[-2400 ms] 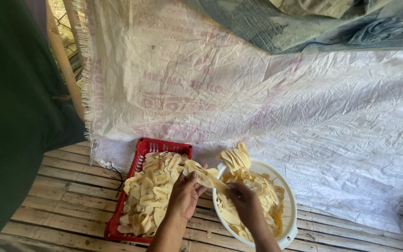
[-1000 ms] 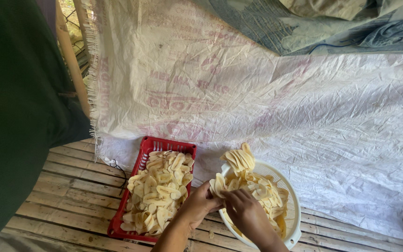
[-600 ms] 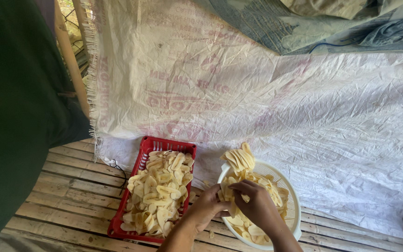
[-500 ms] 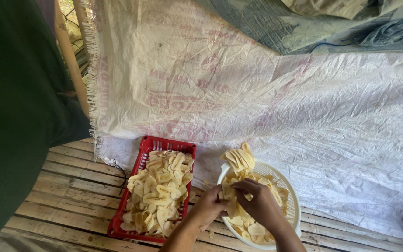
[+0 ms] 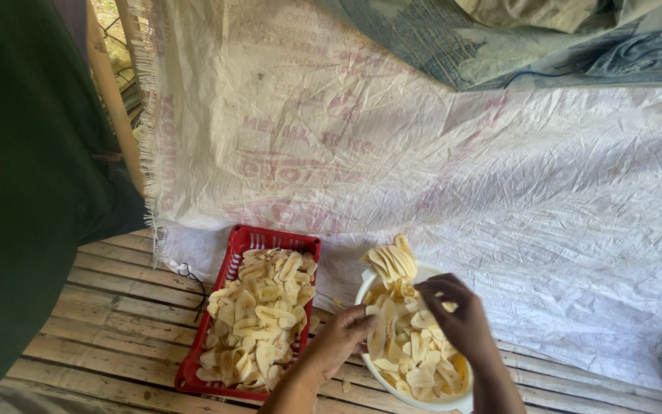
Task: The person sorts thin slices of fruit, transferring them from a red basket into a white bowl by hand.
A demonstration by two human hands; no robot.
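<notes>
my left hand (image 5: 339,337) sits at the near-left rim of the white bowl (image 5: 377,376), fingers pinched on a long pale slice (image 5: 378,335) that stands nearly upright, its long axis running away from me. my right hand (image 5: 461,318) hangs over the middle of the bowl, fingers curled down into the heap of slices (image 5: 423,360) — whether it grips one i cannot tell. the red tray (image 5: 193,368) of slices lies just to the left of the bowl, nearer my left hand. a fanned stack (image 5: 392,261) leans on the far rim. my wrists are cut off at the bottom edge, and the bowl's near side too — the woven sheet (image 5: 499,192) covers everything beyond.
</notes>
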